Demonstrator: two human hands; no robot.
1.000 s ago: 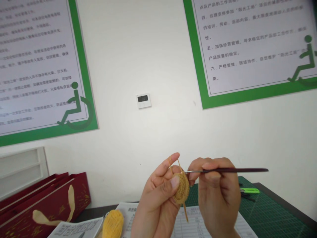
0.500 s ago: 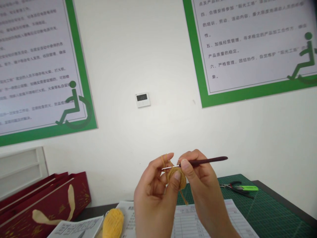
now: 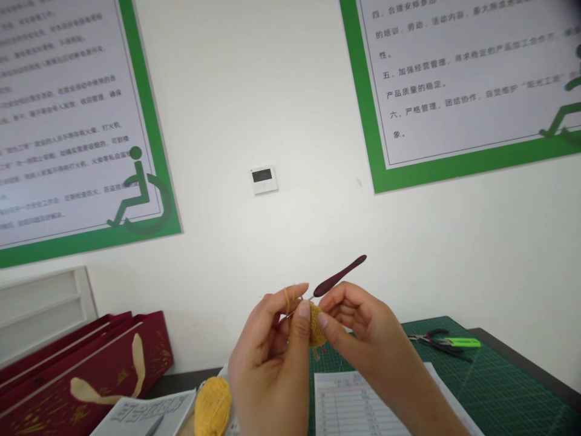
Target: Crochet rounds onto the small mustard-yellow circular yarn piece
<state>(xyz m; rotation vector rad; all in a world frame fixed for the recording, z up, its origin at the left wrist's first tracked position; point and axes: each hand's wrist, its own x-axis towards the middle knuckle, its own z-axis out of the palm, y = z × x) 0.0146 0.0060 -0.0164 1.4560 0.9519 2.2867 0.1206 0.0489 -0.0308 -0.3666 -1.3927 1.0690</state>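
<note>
Far left on the surface [image 3: 181,381] there's a stack of red gift boxes [image 3: 86,375], then a leaflet [image 3: 145,413], and just beside that a ball of yellow yarn [image 3: 212,407].

Next comes the left hand [image 3: 267,363], raised above the surface. It's closed, with thumb and fingers pinching a small round crochet piece [image 3: 316,327] in mustard yellow. A strand of yarn [image 3: 287,295] is looped over the raised index finger.

The piece sits right between the two hands, and most of it is hidden behind the thumbs. The crochet hook [image 3: 341,274] pokes into its top edge, and the dark handle angles up and to the right. The right hand [image 3: 363,330] is closed on the hook low down near the metal part, in a pinch grip. I can't see the tip itself, it's buried in the work.

Under the right wrist is a printed sheet [image 3: 349,402] lying on a green cutting mat [image 3: 490,393], and further right on the mat is a pair of snips [image 3: 449,344] with a green handle.

What I'd worry about is that the hook is tilted pretty steeply. If the strand over the finger goes slack, the loop could slide off the tip and a stitch might unravel. The pinch on the piece is also tiny, so if the hook pulls too hard the work could twist out of the fingers. And with the ball sitting beside loose paper, a tug could roll it.
</note>
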